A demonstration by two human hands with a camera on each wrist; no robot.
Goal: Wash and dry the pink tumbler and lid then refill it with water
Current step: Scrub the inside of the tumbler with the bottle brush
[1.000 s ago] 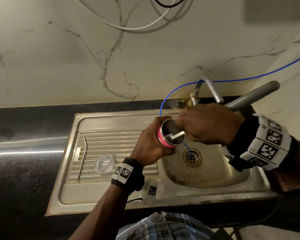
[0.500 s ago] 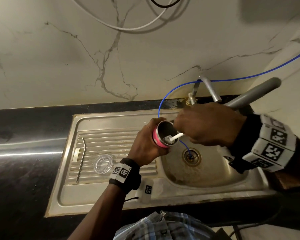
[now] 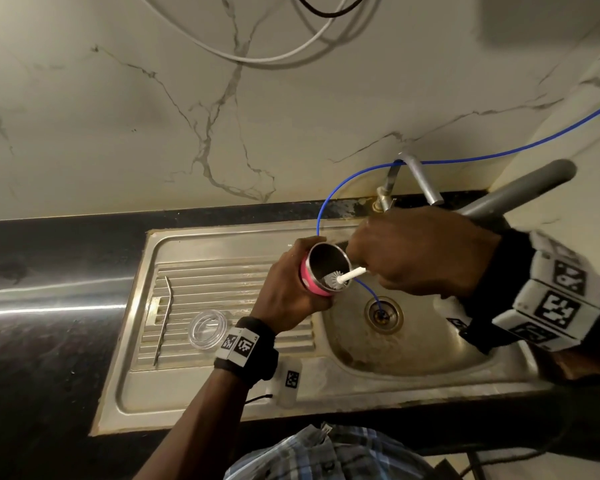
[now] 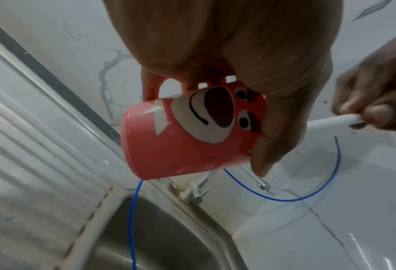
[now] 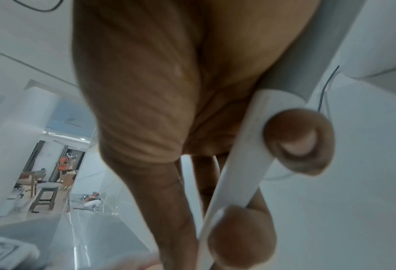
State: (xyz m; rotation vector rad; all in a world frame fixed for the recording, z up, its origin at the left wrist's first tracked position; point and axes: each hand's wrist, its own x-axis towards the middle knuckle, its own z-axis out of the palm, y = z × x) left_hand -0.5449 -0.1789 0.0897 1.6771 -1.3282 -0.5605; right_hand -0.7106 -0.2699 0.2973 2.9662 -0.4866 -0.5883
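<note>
Left hand point(image 3: 291, 292) gripping pink tumbler point(image 4: 192, 135) above sink point(image 3: 413, 355), fingers wrapping around body, mouth tilting toward right hand point(image 3: 420, 251). Right hand pinching white brush point(image 3: 343, 278) handle; bristle head sitting inside tumbler rim. Clear lid point(image 3: 208, 329) lying on drainboard beside metal straw point(image 3: 163, 320).

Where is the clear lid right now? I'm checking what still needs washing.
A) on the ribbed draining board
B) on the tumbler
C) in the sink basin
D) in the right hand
A: the clear lid lies on the ribbed draining board, beside the metal straw.
</note>
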